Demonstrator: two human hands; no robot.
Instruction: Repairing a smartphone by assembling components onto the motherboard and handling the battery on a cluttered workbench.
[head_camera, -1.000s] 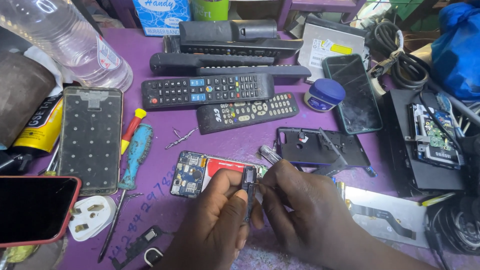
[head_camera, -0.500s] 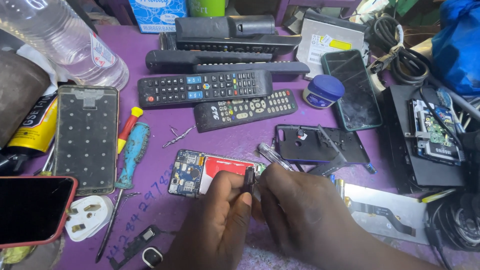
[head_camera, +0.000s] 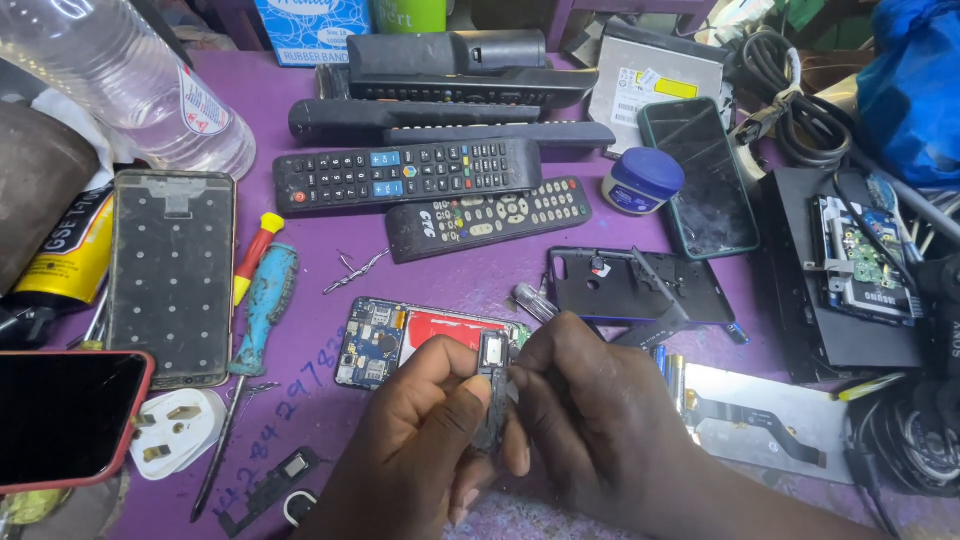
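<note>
Cluttered purple bench (head_camera: 620, 225); my left hand (head_camera: 420, 450) and right hand (head_camera: 590, 420) pinch a small black part (head_camera: 492, 395); squeezing harder could snap it.

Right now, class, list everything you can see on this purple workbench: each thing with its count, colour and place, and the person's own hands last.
remote controls: several, black, top centre
plastic bottle: one, clear, top left
jar: one, blue lid, right of remotes
phone: one, dark screen, upper right
phone frame: one, grey, left
screwdriver: one, teal handle, beside frame
circuit board: one, blue, centre
plug: one, white, lower left
small part: one, black, between both hands
left hand: pinching the part
right hand: pinching the part
</note>
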